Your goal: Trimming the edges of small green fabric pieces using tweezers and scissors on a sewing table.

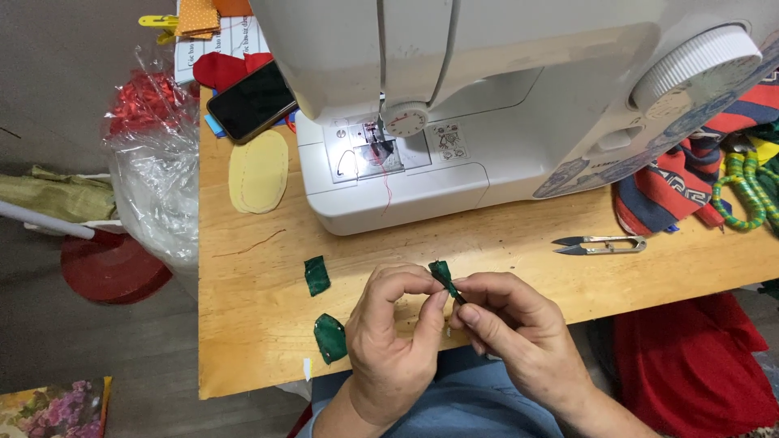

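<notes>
A light wooden tabletop (527, 268) is seen from above, lit evenly. A dark grey-brown floor (73, 357) is shown to its left, where a round red stool (114, 268) is placed beside a clear plastic bag (158, 178). A floral printed sheet (53, 410) is laid at the lower left corner. Red cloth (690, 365) is piled at the lower right.

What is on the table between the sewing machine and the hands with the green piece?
Only bare wooden table between the sewing machine and the hands; a red thread hangs there. Head view.
</notes>
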